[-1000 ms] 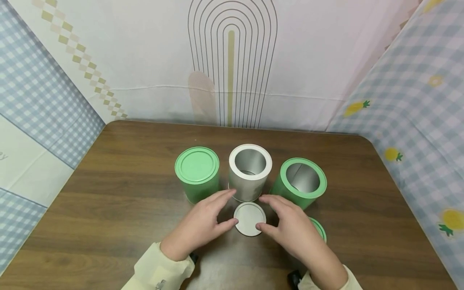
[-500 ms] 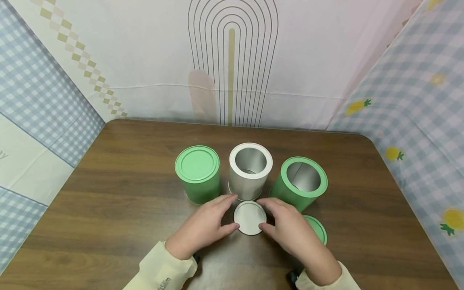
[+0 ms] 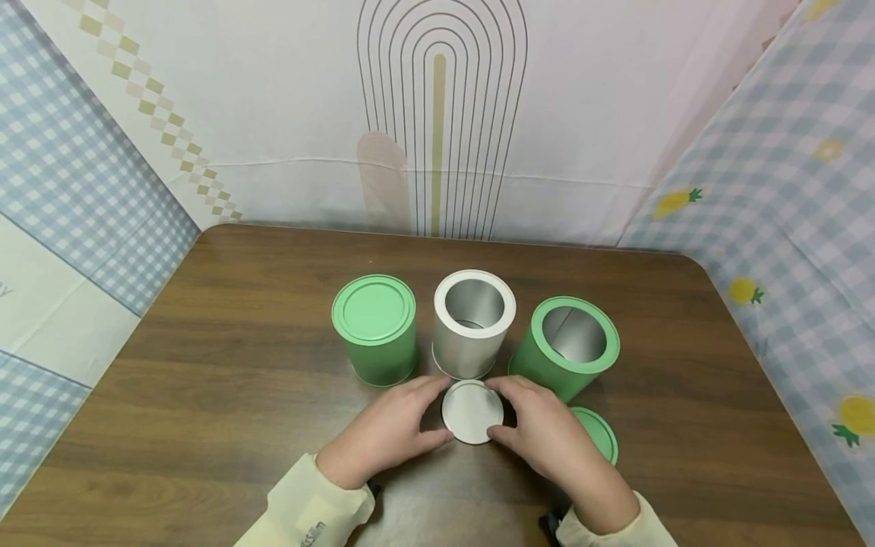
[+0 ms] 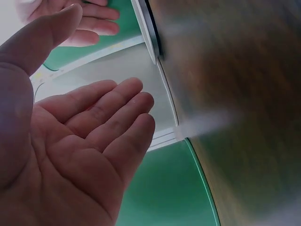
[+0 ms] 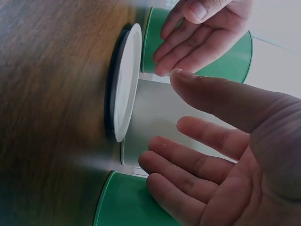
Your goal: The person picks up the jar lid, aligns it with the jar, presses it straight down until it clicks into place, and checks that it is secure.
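A round white lid (image 3: 472, 412) lies on the wooden table just in front of an open white can (image 3: 468, 353). To its left is my left hand (image 3: 390, 430), fingers extended and palm turned inward. My right hand (image 3: 547, 430) mirrors it on the other side, thumb close to the lid's near right edge. Neither hand holds anything. In the right wrist view the lid (image 5: 128, 84) sits low on the table, with the fingers apart from it. The left wrist view shows the lid (image 4: 148, 30) only as a thin edge.
A green can (image 3: 374, 308) with its lid on stands to the left of the white can. On the right is an open green can (image 3: 560, 372). A green lid (image 3: 598, 436) lies partly hidden behind my right hand. A patterned cloth (image 3: 294, 114) hangs behind the table.
Both hands have lowered slightly toward the near side and drawn in around the white lid. More of the green lid shows beside my right hand. The cans and lids have stayed put.
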Motion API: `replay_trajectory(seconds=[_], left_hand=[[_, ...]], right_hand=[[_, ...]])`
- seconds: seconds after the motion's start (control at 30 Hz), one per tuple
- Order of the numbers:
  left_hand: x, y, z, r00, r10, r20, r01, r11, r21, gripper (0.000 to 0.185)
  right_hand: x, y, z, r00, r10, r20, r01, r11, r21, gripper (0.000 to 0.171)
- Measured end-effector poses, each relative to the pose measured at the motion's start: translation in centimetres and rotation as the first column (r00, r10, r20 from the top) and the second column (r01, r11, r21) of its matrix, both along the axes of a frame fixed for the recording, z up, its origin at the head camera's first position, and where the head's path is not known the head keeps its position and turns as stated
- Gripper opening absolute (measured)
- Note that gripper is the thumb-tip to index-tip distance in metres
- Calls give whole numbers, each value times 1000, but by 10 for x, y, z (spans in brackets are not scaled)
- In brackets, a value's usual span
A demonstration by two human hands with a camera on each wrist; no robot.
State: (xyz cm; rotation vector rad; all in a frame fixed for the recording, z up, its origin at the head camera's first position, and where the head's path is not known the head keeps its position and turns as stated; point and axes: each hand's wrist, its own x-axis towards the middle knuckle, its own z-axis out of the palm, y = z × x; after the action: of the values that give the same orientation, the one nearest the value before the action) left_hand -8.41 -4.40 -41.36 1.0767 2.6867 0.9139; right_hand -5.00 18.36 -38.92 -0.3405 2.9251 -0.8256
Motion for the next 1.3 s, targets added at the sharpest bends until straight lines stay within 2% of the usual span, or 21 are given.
replay_trajectory(seconds=[0.23, 0.47, 0.7, 1.0, 1.3], left_hand=[[0, 0, -1, 1000, -3, 26, 3, 1000, -15, 60], [1, -1, -1, 999, -11, 44, 12, 1000, -21, 58], [2, 0, -2, 995, 6, 98, 1, 997, -71, 61], [1, 1, -5, 994, -9, 109, 16, 998, -66, 62], [0, 0, -4, 995, -15, 101, 24, 996, -85, 61]], right_hand=[[1, -1, -2, 1000, 2, -5, -2, 1000, 0, 51], [1, -2, -4, 1000, 5, 26, -5, 1000, 16, 54], [1, -2, -7, 1000, 20, 23, -21, 999, 27, 59], [1, -2, -10, 998, 24, 53, -26, 999, 45, 60], [0, -5, -15, 998, 66, 6, -66, 992, 109, 60]])
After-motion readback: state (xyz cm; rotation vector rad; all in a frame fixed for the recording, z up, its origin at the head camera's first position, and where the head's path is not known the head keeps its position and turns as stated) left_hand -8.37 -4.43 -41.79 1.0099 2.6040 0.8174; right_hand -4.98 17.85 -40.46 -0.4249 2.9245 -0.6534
